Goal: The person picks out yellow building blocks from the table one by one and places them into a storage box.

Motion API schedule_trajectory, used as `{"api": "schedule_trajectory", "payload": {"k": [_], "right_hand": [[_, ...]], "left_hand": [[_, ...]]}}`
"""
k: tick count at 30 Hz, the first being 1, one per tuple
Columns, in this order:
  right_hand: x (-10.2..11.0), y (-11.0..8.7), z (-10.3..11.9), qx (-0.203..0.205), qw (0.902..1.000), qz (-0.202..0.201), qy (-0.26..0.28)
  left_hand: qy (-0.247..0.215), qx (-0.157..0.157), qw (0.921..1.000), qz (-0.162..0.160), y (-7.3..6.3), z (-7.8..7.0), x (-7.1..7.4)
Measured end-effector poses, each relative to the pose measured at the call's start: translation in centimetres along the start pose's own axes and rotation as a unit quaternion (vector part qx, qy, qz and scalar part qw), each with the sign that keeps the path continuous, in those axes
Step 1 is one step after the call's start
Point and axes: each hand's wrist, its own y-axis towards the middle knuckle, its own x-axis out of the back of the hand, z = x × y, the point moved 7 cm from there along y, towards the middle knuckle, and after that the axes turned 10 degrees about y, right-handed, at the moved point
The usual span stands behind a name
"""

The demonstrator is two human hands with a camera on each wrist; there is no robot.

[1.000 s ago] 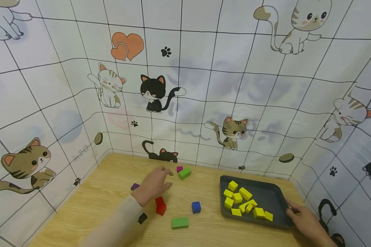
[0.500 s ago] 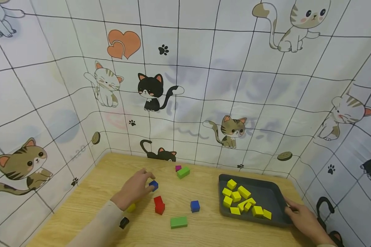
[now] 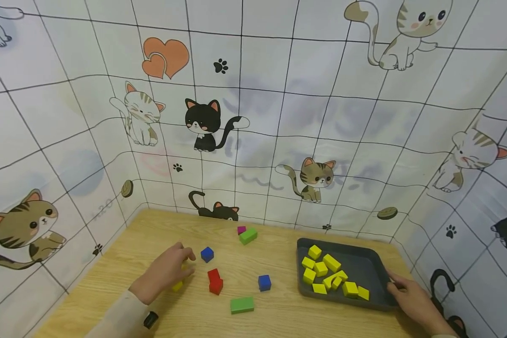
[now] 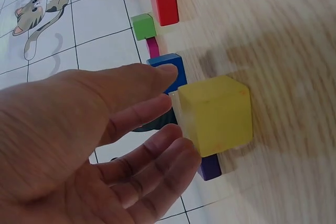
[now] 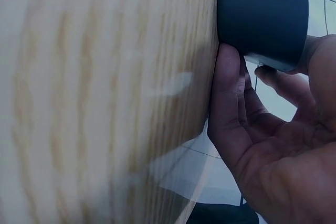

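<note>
My left hand (image 3: 162, 274) is over the left part of the table with its fingers loosely bent and apart. Right at its fingertips is a yellow block (image 4: 218, 116), mostly hidden behind the hand in the head view. Beyond that block, a purple block (image 4: 211, 167) peeks out in the left wrist view. A blue block (image 3: 207, 254) lies just right of the fingers. My right hand (image 3: 418, 300) grips the right edge of a dark grey tray (image 3: 373, 267), thumb on top and fingers under the rim. Several yellow blocks (image 3: 331, 263) lie in the tray.
Two red blocks (image 3: 215, 282), another blue block (image 3: 264, 282) and a green block (image 3: 242, 305) lie mid-table. Farther back, a second green block (image 3: 248, 236) sits beside a magenta block (image 3: 241, 230). Cat-printed sheeting (image 3: 262, 117) hangs around the table's back and sides.
My left hand has moved left and nearer to me, uncovering the blue block and coming to the yellow one. The right hand stays on the tray.
</note>
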Motion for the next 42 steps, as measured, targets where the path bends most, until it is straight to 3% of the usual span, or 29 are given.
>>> {"api": "schedule_trajectory", "payload": {"k": [12,18,23,30,42], "right_hand": [[-0.4,0.6,1.0,0.021,0.9996,-0.007,0.015],[-0.8,0.7,0.8,0.008,0.9998,-0.012,0.011],[-0.5,0.5,0.5,0.004,0.9999,-0.016,0.006],[-0.2,0.1,0.4,0.004,0.9998,-0.016,0.01],[-0.3,-0.6,0.2,-0.008,0.9997,-0.009,0.02]], "left_hand": [[-0.013,0.012,0.9998,0.003,-0.2,0.7,-0.3],[-0.018,0.01,0.9997,0.009,-0.4,1.1,-0.7],[-0.019,-0.002,0.9998,0.001,0.0,0.7,-0.7],[-0.022,0.005,0.9997,0.01,0.4,0.2,-0.8],[-0.014,-0.006,0.9998,-0.009,1.2,-2.1,0.2]]}}
